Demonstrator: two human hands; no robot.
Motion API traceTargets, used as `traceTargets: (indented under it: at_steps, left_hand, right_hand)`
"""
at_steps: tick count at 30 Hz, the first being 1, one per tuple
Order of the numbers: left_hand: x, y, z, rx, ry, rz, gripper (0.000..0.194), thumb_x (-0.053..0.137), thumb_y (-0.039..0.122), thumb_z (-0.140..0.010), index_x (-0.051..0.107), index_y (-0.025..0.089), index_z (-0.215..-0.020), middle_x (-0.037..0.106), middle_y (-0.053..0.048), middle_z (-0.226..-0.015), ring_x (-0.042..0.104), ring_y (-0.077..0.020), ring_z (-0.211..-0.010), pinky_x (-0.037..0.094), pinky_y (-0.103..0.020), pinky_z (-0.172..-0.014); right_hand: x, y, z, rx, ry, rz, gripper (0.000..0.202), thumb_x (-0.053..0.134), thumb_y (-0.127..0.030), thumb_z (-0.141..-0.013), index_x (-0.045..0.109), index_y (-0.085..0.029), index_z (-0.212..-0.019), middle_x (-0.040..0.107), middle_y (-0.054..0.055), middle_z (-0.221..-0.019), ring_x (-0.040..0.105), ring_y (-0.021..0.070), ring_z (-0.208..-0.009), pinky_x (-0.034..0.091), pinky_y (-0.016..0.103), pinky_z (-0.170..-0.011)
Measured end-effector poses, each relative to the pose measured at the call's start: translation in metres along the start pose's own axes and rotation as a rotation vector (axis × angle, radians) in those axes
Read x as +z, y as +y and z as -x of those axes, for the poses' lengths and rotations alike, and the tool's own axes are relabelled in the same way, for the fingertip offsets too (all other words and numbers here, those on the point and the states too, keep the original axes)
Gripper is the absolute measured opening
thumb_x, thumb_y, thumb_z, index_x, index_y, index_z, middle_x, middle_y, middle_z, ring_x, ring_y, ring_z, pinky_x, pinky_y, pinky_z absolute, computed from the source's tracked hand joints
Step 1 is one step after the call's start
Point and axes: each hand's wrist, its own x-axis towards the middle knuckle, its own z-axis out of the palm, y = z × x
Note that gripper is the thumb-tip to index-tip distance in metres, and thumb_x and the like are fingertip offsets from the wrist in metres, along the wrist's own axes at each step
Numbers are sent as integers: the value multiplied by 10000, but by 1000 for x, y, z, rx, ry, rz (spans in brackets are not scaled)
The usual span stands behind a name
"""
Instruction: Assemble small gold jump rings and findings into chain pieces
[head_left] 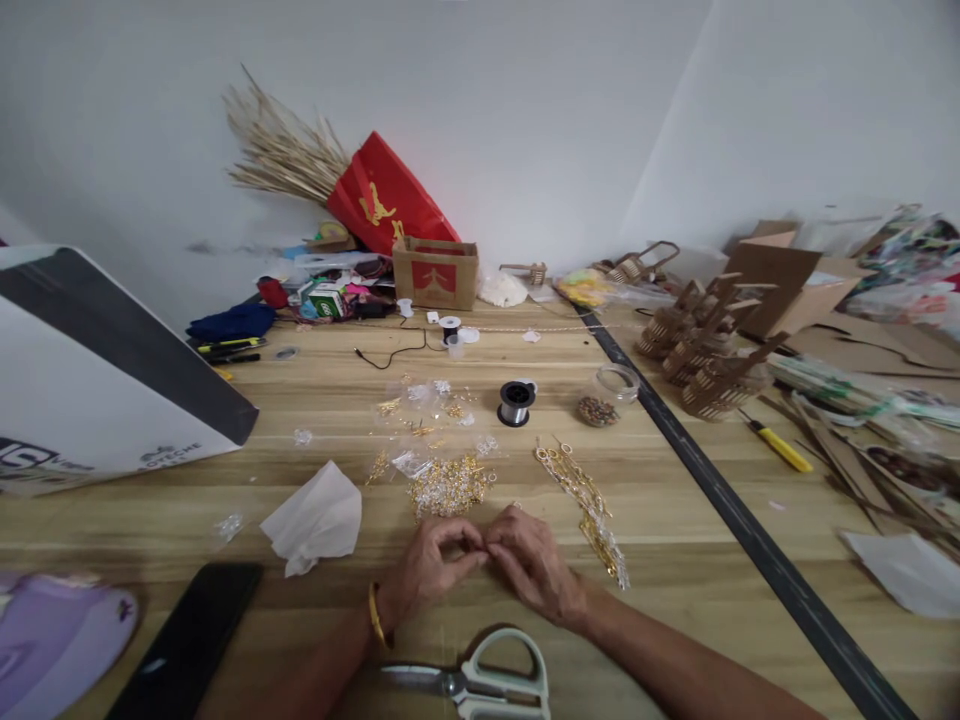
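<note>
My left hand (437, 562) and my right hand (531, 560) meet low over the table, fingertips pinched together. Whatever lies between the fingers is too small to make out. Just beyond them is a pile of gold and silver beads (450, 487). To the right of my right hand lie several gold and silver beaded strands (585, 505) with rings at their far ends. Scissors with pale handles (506, 675) rest on the table close below my hands. A spool of silver wire (516, 403) stands behind the bead pile.
A crumpled tissue (319, 520) and a black phone (187, 640) lie at left, near a large white box (105, 370). A clear jar of beads (606, 395) stands at right, before small woven baskets (697, 350). A yellow utility knife (780, 445) lies beyond the black strip (720, 480).
</note>
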Motion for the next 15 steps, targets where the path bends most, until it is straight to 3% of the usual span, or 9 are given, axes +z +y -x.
traceTargets:
  at_steps: [4, 8, 11, 15]
  left_hand:
    - [0, 1, -1, -7, -12, -9, 109, 587, 224, -732, 642, 132, -712, 679, -54, -706, 614, -147, -676, 479, -228, -660]
    - [-1, 0, -1, 15, 78, -145, 108, 536, 205, -754, 617, 146, -715, 646, -34, -660, 585, -136, -623, 458, -219, -602]
    - [-1, -3, 0, 56, 167, -336, 111, 499, 166, -762, 592, 166, -702, 634, -22, -654, 569, -134, -608, 440, -225, -597]
    - [-1, -7, 1, 89, 200, -485, 118, 486, 146, -775, 576, 181, -706, 643, -22, -680, 582, -145, -633, 435, -240, -620]
  right_hand:
    - [0, 5, 2, 27, -16, 40, 106, 398, -171, -919, 499, -190, -891, 561, 40, -752, 509, 152, -687, 419, 261, -621]
    - [4, 11, 3, 94, -34, 104, 119, 364, -191, -938, 474, -190, -893, 556, 40, -763, 504, 147, -658, 411, 258, -611]
    - [7, 11, 1, 110, -119, 160, 137, 333, -180, -944, 464, -188, -906, 566, 57, -794, 513, 165, -709, 425, 277, -663]
    - [9, 7, -3, 70, -236, 272, 160, 322, -164, -940, 467, -185, -875, 573, 72, -808, 504, 186, -749, 425, 308, -714]
